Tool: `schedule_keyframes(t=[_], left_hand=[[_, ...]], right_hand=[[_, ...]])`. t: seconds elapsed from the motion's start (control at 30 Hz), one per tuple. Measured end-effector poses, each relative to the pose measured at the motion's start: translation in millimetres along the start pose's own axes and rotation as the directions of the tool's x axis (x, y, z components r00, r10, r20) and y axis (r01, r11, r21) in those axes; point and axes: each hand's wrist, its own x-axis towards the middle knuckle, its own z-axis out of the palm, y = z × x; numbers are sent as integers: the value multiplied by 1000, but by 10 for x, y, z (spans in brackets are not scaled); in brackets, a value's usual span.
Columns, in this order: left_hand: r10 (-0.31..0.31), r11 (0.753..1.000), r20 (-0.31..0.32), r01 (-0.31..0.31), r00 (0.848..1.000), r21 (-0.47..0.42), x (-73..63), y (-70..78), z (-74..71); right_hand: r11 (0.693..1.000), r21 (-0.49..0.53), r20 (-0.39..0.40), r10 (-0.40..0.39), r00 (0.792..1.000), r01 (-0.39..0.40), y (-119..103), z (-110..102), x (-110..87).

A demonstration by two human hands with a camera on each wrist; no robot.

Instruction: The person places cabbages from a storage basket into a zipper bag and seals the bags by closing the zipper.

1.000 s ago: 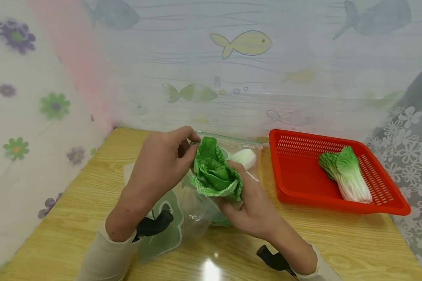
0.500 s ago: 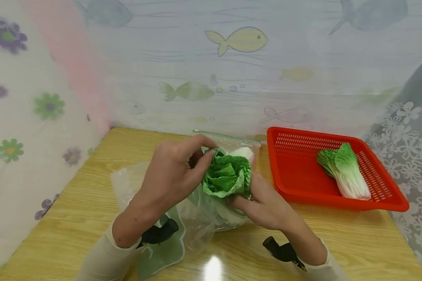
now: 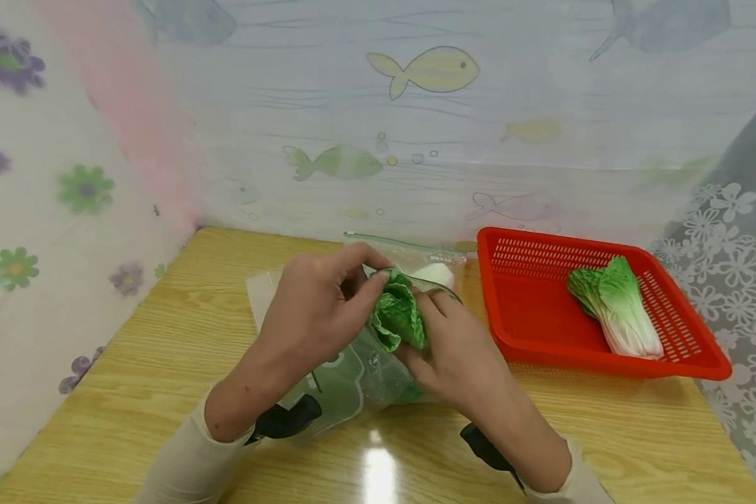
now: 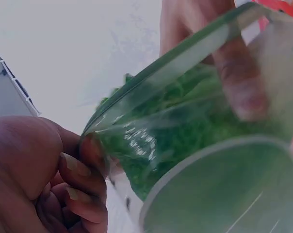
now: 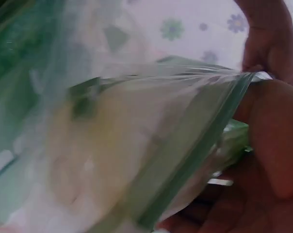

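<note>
Between my hands, a napa cabbage (image 3: 398,315) with crinkled green leaves is at the mouth of a clear zip bag (image 4: 185,131) with a green zip strip. My left hand (image 3: 318,301) pinches the bag's rim between thumb and fingers. On the other side, my right hand (image 3: 460,350) grips the cabbage, its fingers reaching inside the mouth. The left wrist view shows one of these fingers (image 4: 241,80) behind the clear plastic, with green leaves beside it. The cabbage's lower part is hidden by the bag and my right hand.
Behind my hands lies another zip bag (image 3: 409,250), a white cabbage stem (image 3: 436,273) showing in it. A red basket (image 3: 535,350) stands at the right with another napa cabbage (image 3: 626,315) inside. A patterned curtain (image 3: 428,168) hangs beyond the wooden table (image 3: 132,392).
The cabbage first moves right and down, then goes deeper into the bag mouth, with less of its leaves showing. My right hand follows it, while the left keeps its pinch on the rim.
</note>
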Motion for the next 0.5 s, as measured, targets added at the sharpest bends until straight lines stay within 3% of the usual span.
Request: schedule_keyframes(t=[0.13,0.3,0.37,0.5], left_hand=[[-50,997,15,50,999,-64,16,-9,19],[-68,991,51,73,996,-112,33,-2,86],[-84,986,64,92,994,-137,30,1,92],[-133,966,22,135,991,-220,45,-20,29]], right_hand=[[995,-95,30,15,999,-13,-40,-66,-28],[990,-138,82,25,996,-14,-35,-139,-66],[993,-114,133,9,991,7,5,-164,-69],[998,50,208,-35,978,26,129,-295,-86]])
